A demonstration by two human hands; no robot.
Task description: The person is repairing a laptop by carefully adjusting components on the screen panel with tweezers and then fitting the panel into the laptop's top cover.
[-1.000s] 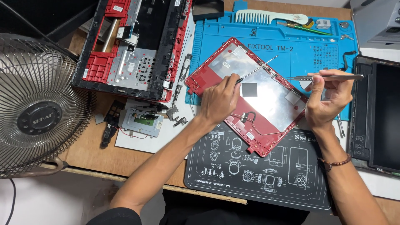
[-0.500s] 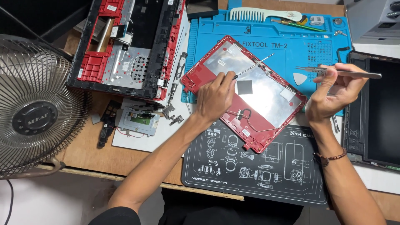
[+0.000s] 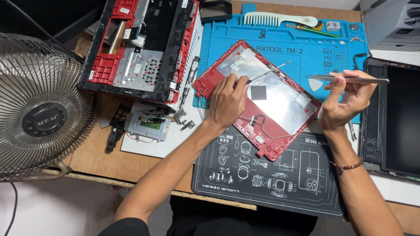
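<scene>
Two hands busy — left hand pinching screwdriver over red lid, right hand pinching tweezers

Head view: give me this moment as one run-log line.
left hand: holds thin metal probe, rests on red laptop lid | right hand: holds tweezers above blue mat | lid spans blue and black mat

My left hand hides part of the red laptop lid with silver foil lining, and also the handle of the thin metal tool it holds. The grey round wire fan is cut off at the left edge. The black screen panel runs out at the right edge. The small metal parts on the wooden desk are too small to tell.
</scene>
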